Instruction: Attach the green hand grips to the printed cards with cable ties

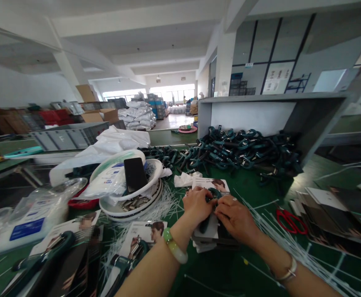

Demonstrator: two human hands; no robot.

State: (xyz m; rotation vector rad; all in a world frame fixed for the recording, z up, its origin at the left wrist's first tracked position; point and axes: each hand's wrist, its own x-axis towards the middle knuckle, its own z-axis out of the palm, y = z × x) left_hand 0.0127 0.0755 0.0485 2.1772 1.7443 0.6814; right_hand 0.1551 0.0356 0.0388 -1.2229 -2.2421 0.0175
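Observation:
My left hand (198,203) and my right hand (236,218) meet over a stack of printed cards (211,232) on the green table. Between them is a dark green tool (204,225), lying on the top card and partly covered by my fingers. The fingers of my left hand curl round the tool's upper part. My right hand's fingers are pinched together beside it; what they hold is too small to make out. Thin white ties (267,231) lie to the right of the stack.
A big heap of green tools (239,150) spills from a grey bin (318,123). Red scissors (291,220) and more cards (338,214) lie right. Left are bowls (131,208) with a phone (135,175), plastic bags (32,222) and carded tools (127,264).

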